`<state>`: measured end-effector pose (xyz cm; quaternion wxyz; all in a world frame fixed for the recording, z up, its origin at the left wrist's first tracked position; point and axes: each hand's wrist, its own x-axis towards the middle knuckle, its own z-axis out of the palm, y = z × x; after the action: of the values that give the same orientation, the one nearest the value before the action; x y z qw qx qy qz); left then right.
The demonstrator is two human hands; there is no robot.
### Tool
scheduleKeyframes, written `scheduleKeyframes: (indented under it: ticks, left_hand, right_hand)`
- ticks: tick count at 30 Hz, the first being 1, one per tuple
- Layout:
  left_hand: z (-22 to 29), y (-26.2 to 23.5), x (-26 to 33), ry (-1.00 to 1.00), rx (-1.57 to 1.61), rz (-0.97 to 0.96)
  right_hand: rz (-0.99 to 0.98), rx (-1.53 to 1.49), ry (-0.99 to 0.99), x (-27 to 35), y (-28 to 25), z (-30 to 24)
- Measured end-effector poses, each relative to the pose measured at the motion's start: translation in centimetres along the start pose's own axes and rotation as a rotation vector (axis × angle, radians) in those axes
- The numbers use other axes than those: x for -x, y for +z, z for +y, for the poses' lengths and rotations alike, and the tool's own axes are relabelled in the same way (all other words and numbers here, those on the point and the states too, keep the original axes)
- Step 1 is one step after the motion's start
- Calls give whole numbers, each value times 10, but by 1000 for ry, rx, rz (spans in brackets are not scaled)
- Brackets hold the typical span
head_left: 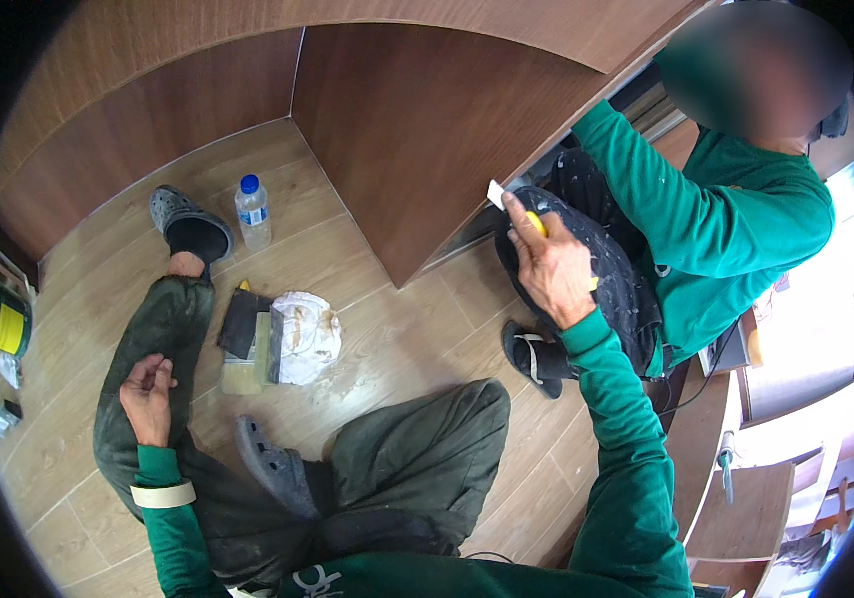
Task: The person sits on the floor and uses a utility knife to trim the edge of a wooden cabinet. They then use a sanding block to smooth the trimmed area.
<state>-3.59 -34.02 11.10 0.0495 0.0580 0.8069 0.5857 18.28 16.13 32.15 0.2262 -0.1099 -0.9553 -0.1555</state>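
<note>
My right hand reaches forward and right, closed round the yellow handle of a scraper. Its pale, flat blade sticks out past my fingertips, close to the lower edge of a brown wood panel. Above my left shin hangs my left hand, fingers curled in with thumb and fingertips together; whatever may be between them is hidden. A cream ring like a tape roll circles my left wrist. On the floor between my legs lie a crumpled white cloth and several flat spreader-like pieces, dark and translucent.
A co-worker in a green top crouches at the right, knee beside my right hand. A capped water bottle stands near my left shoe. A green and yellow spool sits at the far left. Curved wood panelling closes off the far side.
</note>
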Motion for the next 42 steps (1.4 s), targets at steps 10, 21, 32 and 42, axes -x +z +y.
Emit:
scheduleKeyframes:
  ticks: [10, 21, 32, 42]
  left_hand:
    - [4, 2, 1, 3, 24, 6]
    - [1, 0, 3, -8, 35, 1]
    - [9, 1, 4, 0, 15, 11]
    - [11, 3, 7, 0, 22, 6]
  right_hand:
    - [-26, -71, 52, 3, -4, -14]
    - [61, 10, 71, -27, -39, 3]
    - [-116, -19, -4, 12, 12, -6]
    - [19, 8, 64, -11, -22, 2]
